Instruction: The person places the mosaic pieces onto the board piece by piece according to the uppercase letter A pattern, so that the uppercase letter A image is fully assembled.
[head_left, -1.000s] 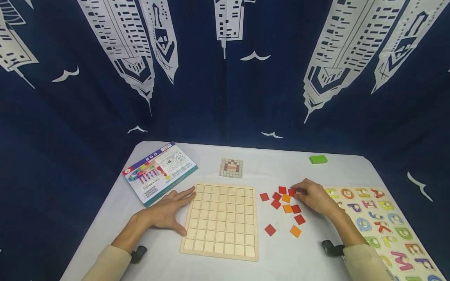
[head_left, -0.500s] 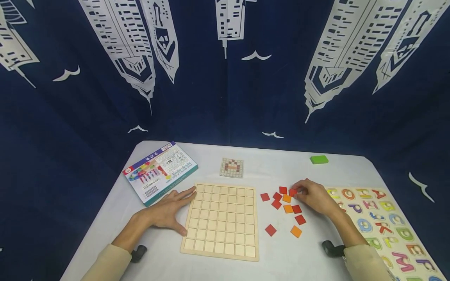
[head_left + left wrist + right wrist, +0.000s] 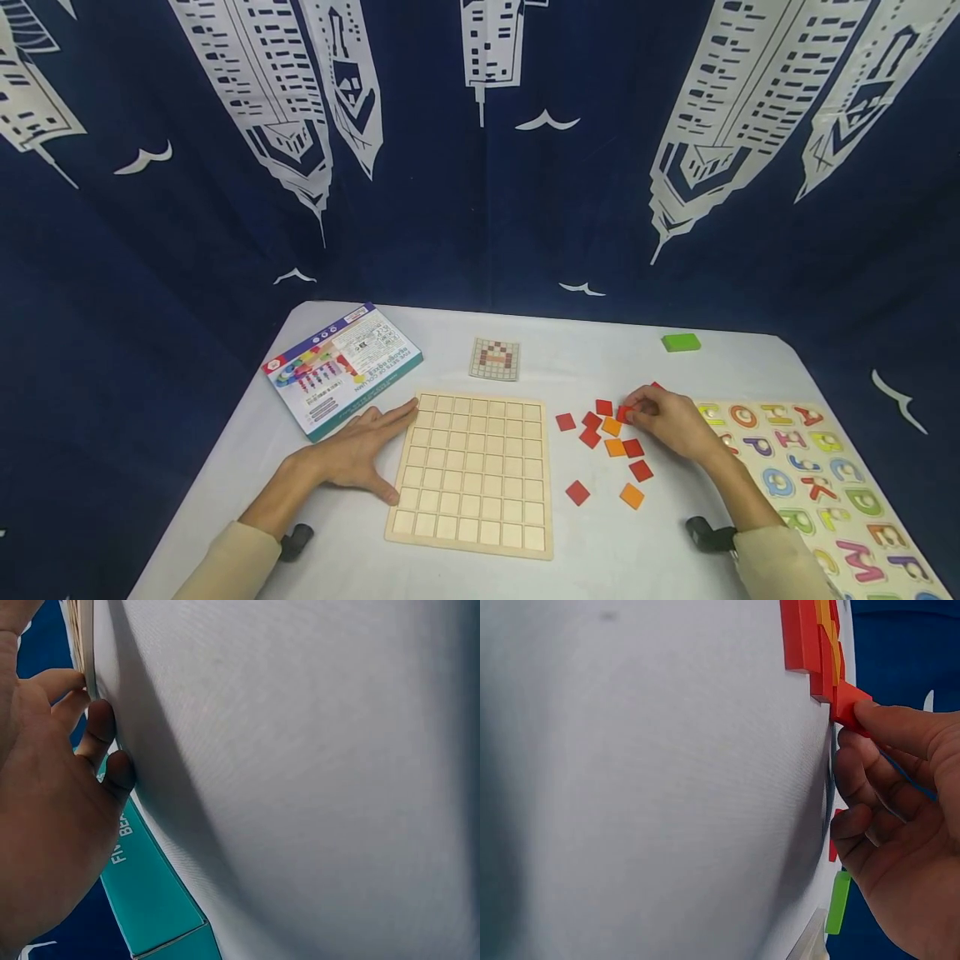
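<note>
My left hand [image 3: 352,450] lies at the left side of a pale wooden grid board [image 3: 472,479], fingers spread, with thumb and index fingertips against its edge. In the left wrist view the board's edge [image 3: 88,645] shows by the fingers. My right hand [image 3: 667,423] pinches a red square tile [image 3: 849,705] between thumb and fingers, on the far right of a loose group of tiles. Around it lie several red tiles [image 3: 577,492] and a few orange tiles [image 3: 632,496]. Another red tile [image 3: 657,384] peeks out behind the right hand.
A small patterned grid card [image 3: 494,358] lies beyond the board. At the back left is a boxed set [image 3: 341,371], close to the left hand. A green block [image 3: 681,342] sits at the back right, and a letter board [image 3: 817,475] lies under the right forearm's side.
The right hand has shifted very slightly right with the red tile in its fingertips, and a red tile behind the hand has come into view. The left hand stays put.
</note>
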{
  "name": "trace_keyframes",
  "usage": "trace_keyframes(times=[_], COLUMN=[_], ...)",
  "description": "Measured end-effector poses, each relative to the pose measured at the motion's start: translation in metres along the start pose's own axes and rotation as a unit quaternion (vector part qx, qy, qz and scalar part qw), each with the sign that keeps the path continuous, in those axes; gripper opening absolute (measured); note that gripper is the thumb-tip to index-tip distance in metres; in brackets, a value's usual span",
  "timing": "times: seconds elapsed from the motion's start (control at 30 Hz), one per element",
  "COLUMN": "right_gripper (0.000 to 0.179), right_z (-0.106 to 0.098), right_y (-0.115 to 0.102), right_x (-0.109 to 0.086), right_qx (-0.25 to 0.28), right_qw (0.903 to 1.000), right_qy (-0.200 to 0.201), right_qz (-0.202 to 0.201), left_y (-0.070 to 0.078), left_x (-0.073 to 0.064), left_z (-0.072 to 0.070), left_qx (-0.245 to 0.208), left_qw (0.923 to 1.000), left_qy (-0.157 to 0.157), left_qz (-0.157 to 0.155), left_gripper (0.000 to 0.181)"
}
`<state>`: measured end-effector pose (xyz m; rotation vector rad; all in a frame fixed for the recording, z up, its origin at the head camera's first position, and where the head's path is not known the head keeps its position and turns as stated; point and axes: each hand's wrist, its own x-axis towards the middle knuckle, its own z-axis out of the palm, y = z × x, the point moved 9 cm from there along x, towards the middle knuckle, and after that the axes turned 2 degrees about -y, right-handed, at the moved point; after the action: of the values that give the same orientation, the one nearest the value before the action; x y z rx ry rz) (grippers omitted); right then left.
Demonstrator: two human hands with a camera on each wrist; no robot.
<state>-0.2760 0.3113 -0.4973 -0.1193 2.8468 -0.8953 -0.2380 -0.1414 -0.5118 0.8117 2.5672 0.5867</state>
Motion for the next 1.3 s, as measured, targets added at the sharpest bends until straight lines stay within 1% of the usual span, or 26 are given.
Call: trace_keyframes(times=[0.3,0.4,0.57,0.97,1.3], right_gripper=[0.021,0.02,0.022,0.022,0.03], right_z=[-0.005,-0.006,-0.006,-0.002,0.011], right_y=[-0.004,-0.005,-0.008,-0.022,-0.031], right_x=[-0.003,-0.004,-0.005,-0.003,-0.003], right_qx=[0.009,0.018,0.038,0.104,0.169], right_qw=[0.9999,0.9997,0.999,0.9944,0.985], right_qy=[0.013,0.018,0.019,-0.003,-0.035], right_qz=[-0.004,-0.008,-0.015,-0.02,-0.011], left_y=[0.0,-0.001,0.0,0.001,0.002], left_x=[-0.001,-0.001,0.0,-0.001,-0.001], left_z=[-0.001,0.0,0.0,-0.001,0.0], left_qx=[-0.013,-0.012,-0.012,-0.012,-0.014], left_qw=[0.9999,0.9999,0.9999,0.9998,0.9998], left_qy=[-0.004,-0.009,-0.01,-0.004,-0.006], left_qz=[0.002,0.001,0.007,0.014,0.01], left_gripper=[0.135,0.135,0.135,0.134,0.134])
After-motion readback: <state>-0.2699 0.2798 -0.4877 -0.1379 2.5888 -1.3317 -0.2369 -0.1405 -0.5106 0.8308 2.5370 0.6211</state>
